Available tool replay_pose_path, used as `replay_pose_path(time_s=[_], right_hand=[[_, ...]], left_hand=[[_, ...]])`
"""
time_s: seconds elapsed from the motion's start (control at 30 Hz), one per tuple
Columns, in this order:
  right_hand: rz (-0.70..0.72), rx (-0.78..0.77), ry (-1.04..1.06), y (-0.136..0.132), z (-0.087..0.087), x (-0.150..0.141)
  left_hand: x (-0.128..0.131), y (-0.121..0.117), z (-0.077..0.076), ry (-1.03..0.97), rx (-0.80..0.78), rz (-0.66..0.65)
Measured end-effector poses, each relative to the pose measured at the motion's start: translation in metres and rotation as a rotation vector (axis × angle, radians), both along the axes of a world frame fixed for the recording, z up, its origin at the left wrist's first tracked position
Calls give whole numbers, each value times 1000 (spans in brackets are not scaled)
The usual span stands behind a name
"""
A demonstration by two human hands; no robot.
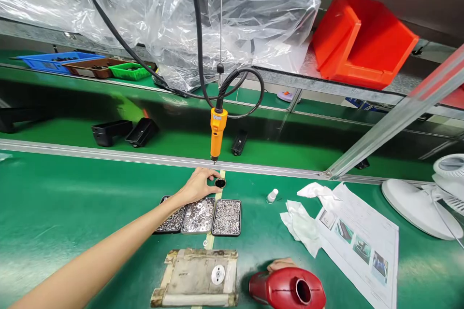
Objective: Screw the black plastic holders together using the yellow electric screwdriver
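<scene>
My left hand (197, 186) reaches in from the lower left, thumb and fingers closed around the edge of a small round black piece with a gold-coloured rim (220, 183). Just below it lie shallow trays of small metal parts, including a tray of washers (197, 216) and a tray of smaller pieces (226, 218). At the bottom, a glossy red hollow housing (286, 286) with a round opening is held by my right hand (282, 264); only some fingers show behind it. Beside it is a worn, taped pad (197, 280) bearing a white disc (218, 274).
An orange electric screwdriver (216, 133) hangs above my left hand on a cable. To the right are a small white bottle (271, 196), crumpled tissues (300, 227), printed sheets (366, 246) and a white fan base (416, 207). A metal rail (159, 158) crosses behind.
</scene>
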State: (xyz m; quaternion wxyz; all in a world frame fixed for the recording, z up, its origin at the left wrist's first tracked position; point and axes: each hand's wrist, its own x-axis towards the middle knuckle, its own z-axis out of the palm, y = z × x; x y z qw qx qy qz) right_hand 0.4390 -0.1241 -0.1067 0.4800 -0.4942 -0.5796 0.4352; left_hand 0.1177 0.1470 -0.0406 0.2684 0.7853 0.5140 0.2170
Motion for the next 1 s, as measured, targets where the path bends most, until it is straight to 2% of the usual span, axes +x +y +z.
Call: replay_pose_path(time_s=[0.1, 0.17, 0.27, 0.33, 0.5, 0.6, 0.67, 0.73, 0.8, 0.9, 1.0], right_hand=[[55, 31, -21, 4, -11, 9], [96, 62, -52, 7, -12, 12], [89, 90, -33, 7, 1, 6], [53, 20, -14, 3, 17, -3], [-106, -238, -43, -11, 50, -19], [-214, -277, -97, -19, 64, -14], [-270, -270, -118, -28, 73, -6], [-332, -261, -134, -43, 83, 4], [-402, -248, -130, -64, 93, 15], [-493, -256, -118, -102, 105, 32], [-580, -289, -139, -145, 110, 47]], left_hand=[[1, 0, 2, -13, 5, -29], [1, -2, 4, -25, 10, -45], [1, -12, 14, -39, 27, -62], [1, -25, 26, -41, 38, -67], [4, -84, 72, -28, 16, -96], [14, -130, 95, -18, -12, -168], [24, -160, 102, -52, 15, -255], [36, -189, 101, -118, 49, -344], [51, -216, 94, -172, 55, -417], [79, -247, 76, -209, 10, -508], [109, -266, 57, -241, -58, -590]])
